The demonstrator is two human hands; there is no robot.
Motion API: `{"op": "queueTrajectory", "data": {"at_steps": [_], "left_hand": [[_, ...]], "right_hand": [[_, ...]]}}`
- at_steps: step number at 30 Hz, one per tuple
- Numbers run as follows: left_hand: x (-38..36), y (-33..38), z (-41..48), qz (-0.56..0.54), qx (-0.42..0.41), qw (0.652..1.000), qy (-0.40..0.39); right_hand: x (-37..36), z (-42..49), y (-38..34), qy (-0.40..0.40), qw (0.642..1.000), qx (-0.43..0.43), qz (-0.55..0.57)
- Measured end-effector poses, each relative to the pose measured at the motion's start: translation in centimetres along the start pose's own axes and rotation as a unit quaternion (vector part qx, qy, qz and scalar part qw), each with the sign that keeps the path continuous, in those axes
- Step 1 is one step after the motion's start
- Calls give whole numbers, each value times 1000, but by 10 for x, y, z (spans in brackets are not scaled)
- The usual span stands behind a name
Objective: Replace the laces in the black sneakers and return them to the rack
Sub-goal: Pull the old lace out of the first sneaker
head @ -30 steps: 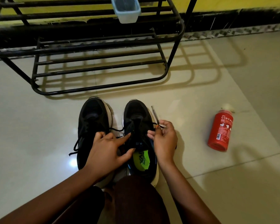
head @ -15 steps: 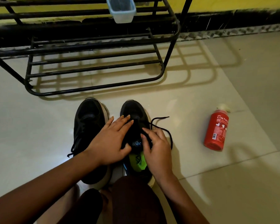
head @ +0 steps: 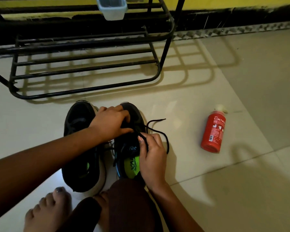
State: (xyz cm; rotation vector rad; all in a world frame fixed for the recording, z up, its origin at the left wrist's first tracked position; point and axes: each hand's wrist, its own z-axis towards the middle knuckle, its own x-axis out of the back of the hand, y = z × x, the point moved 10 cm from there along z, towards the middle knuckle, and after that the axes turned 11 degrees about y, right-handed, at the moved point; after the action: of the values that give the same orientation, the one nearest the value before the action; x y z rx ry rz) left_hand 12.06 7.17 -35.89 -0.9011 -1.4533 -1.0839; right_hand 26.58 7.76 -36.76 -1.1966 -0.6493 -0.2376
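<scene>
Two black sneakers stand side by side on the tiled floor in front of me, toes toward the rack. The left sneaker (head: 81, 144) has a white sole. The right sneaker (head: 130, 158) shows a green insole. My left hand (head: 111, 124) reaches across and grips the front of the right sneaker over its eyelets. My right hand (head: 151, 156) pinches the black lace (head: 159, 131) at the sneaker's tongue; the lace's loose end curls out to the right over the floor.
The black metal shoe rack (head: 84, 67) stands just beyond the sneakers, a pale plastic tub (head: 112, 7) on its upper shelf. A red bottle (head: 213, 131) lies on the floor to the right. My bare foot (head: 49, 210) and knee sit at the bottom edge.
My left hand has slid forward from the tongue to the toe end of the right sneaker. My right hand has closed on the lace, whose loose end now lies farther right.
</scene>
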Motion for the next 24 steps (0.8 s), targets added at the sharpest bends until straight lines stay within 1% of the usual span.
{"op": "queueTrajectory", "data": {"at_steps": [5,9,10,11,12,13,14,15,16,17,18,19,20,21,22,23,24], "left_hand": [[-5,8,1,-18,17,1000,9],[-14,8,-1,-26,25,999,-13],[-14,5,-1,-56,36,998,-11],[-14,1,-2,-112,57,992,-7],[-16,-3,-3,-193,91,977,-7],[-17,-7,-5,-304,139,943,-6],[-18,-12,-9,-422,195,886,-2],[-19,-17,-13,-509,235,828,5],[-19,-22,-16,-549,257,795,10],[-16,-24,-18,-555,256,791,8],[-13,-25,-17,-532,239,812,0],[-11,-25,-15,-468,210,858,-17],[-9,-26,-14,-358,173,917,-34],[-6,-24,-12,-228,129,964,-39],[0,-19,-10,-108,85,990,-28],[8,-9,-7,-26,47,999,-3],[13,-1,-4,-3,25,999,25]], "right_hand": [[1,-1,0,11,1000,0,7],[2,-1,1,20,1000,-7,17],[2,-1,1,22,999,-13,21],[3,-1,2,24,999,-20,24],[3,0,3,27,999,-27,27],[4,0,5,29,999,-33,27],[4,0,6,30,998,-37,27],[4,0,6,31,998,-41,27],[4,0,6,31,998,-44,28],[4,0,6,31,998,-44,28],[4,0,6,30,998,-44,26],[3,0,6,28,998,-45,25],[3,0,6,26,998,-46,23],[2,0,6,24,998,-47,23],[2,0,6,22,998,-48,23],[2,0,6,20,998,-48,21],[2,0,6,18,998,-49,20]]}}
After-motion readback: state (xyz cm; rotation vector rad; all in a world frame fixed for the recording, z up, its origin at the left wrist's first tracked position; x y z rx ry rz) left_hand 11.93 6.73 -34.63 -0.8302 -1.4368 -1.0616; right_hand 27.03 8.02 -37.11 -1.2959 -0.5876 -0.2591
